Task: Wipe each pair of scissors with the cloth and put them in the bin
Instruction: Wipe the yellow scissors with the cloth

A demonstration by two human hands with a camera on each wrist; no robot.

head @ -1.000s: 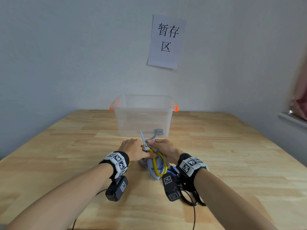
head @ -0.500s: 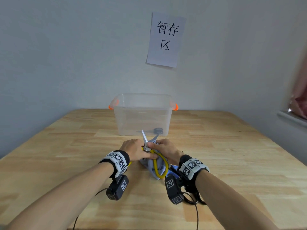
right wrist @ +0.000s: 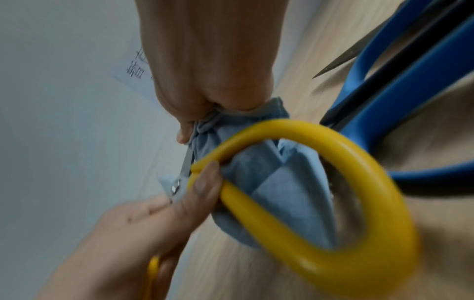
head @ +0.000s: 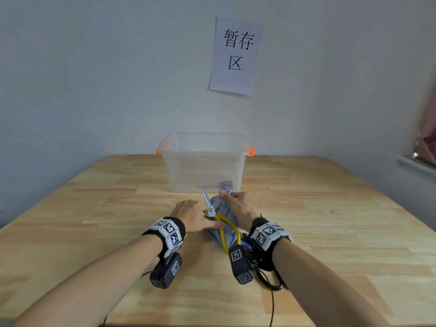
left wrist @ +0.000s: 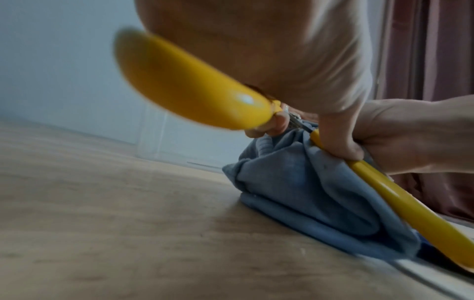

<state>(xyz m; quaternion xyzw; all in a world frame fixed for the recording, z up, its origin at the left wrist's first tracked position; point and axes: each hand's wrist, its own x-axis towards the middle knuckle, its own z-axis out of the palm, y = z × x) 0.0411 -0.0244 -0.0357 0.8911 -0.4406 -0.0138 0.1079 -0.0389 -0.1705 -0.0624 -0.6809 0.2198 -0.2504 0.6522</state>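
Since half a second ago the right hand (head: 238,208) has slid the blue cloth (head: 224,228) farther up one blade toward its tip; the other blade now stands bare. The left hand (head: 192,217) has its fingers (right wrist: 205,188) curled round the yellow-handled scissors (head: 213,214) at the pivot. The right hand's fingers pinch the bunched cloth round the blade. All this sits mid-tabletop (head: 94,208), just before the clear bin (head: 203,161) by the far edge; bare wood lies open left and right. Blue-handled scissors (right wrist: 400,113) lie under the right wrist. A paper sign (head: 236,55) hangs on the wall.
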